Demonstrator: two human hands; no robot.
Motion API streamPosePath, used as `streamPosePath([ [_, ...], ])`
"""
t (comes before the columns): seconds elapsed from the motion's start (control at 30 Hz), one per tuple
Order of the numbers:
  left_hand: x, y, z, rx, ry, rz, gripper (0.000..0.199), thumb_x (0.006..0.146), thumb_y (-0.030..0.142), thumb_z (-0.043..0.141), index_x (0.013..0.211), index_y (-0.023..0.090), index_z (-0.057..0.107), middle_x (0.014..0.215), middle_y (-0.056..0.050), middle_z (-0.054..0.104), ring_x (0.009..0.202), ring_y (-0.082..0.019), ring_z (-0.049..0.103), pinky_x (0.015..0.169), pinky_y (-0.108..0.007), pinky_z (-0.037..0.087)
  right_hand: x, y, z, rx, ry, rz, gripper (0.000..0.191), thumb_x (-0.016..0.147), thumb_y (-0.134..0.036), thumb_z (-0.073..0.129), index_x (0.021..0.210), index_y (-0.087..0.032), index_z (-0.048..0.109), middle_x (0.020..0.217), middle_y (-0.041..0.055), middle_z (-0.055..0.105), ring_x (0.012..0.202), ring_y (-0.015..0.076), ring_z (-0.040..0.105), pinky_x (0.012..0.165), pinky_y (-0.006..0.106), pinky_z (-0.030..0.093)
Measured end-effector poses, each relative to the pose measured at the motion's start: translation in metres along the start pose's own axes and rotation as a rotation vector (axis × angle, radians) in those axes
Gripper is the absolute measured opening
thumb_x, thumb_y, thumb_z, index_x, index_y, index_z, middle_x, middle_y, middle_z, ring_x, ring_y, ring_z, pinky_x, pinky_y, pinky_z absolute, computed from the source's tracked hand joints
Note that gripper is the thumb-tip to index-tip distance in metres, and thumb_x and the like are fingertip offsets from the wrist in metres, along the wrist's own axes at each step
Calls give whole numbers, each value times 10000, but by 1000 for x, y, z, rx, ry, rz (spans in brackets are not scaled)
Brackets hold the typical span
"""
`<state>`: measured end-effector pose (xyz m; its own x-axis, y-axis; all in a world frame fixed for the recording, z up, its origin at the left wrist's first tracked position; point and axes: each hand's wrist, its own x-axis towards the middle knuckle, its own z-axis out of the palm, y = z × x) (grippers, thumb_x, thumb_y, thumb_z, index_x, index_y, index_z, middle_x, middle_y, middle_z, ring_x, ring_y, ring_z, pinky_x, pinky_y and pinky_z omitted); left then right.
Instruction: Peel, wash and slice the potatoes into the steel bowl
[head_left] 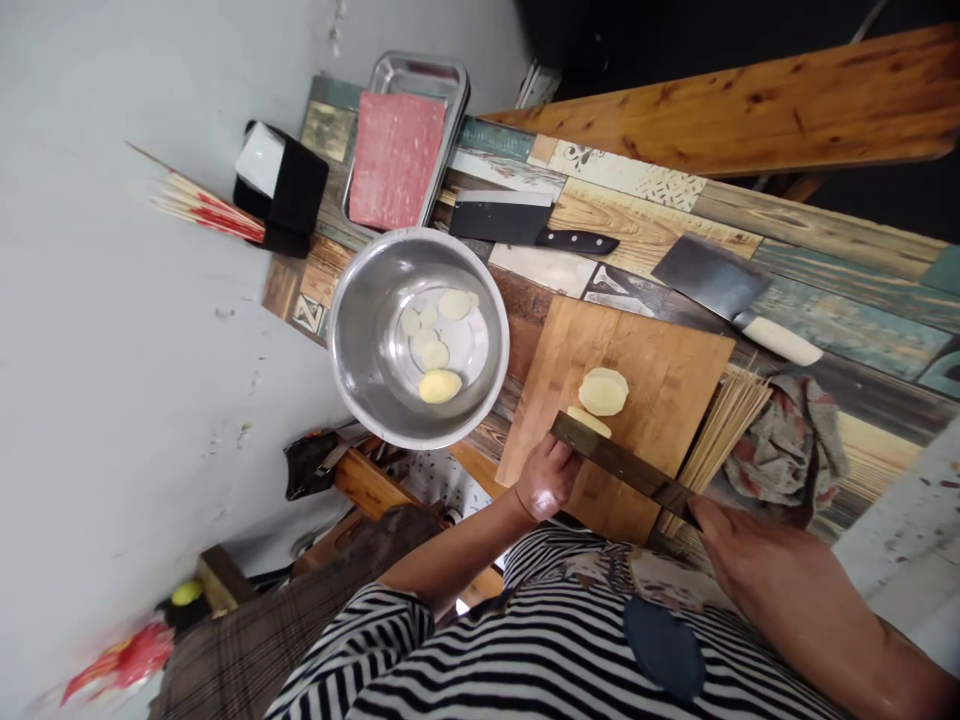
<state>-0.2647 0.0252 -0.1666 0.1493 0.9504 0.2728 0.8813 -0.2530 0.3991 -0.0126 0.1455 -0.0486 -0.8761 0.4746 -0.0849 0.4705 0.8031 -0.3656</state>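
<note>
My right hand [739, 545] grips the handle of a knife [626, 468], whose blade reaches left over the wooden cutting board [660, 370]. My left hand [549, 475] is at the blade's far end with its fingers curled; what they press on is hidden behind the blade. Just beyond the blade lies a pale yellow potato piece [589, 421], partly covered by it. A flat-cut potato piece [604, 391] rests on the board a little farther away. Left of the board, a steel bowl [347, 350] holds several thin slices and a yellow potato [439, 386].
Two cleavers, one black-handled [502, 217] and one white-handled [712, 275], lie behind the board. A metal tray [456, 85] holds pink meat [397, 160]. Wooden skewers [724, 420] and a crumpled cloth [787, 450] are at the right. A black holder [300, 195] stands far left.
</note>
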Motion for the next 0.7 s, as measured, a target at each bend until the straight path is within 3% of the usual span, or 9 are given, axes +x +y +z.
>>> streamPosePath([
  [0.3, 1, 1, -2, 46, 25, 22, 349, 1072, 179, 384, 955, 127, 709, 901, -109, 644, 870, -210, 582, 685, -303, 531, -10, 5, 14, -32, -119, 31, 300, 782, 87, 503, 806, -192, 608, 636, 5, 625, 531, 175, 636, 503, 305, 360],
  [0.7, 6, 2, -3, -28, 51, -21, 213, 1042, 192, 515, 1115, 117, 700, 995, -131, 711, 906, -232, 642, 738, -360, 623, 2, 6, 23, 12, -352, 110, 287, 856, 41, 485, 852, -183, 666, 622, 21, 661, 539, 210, 671, 497, 315, 359],
])
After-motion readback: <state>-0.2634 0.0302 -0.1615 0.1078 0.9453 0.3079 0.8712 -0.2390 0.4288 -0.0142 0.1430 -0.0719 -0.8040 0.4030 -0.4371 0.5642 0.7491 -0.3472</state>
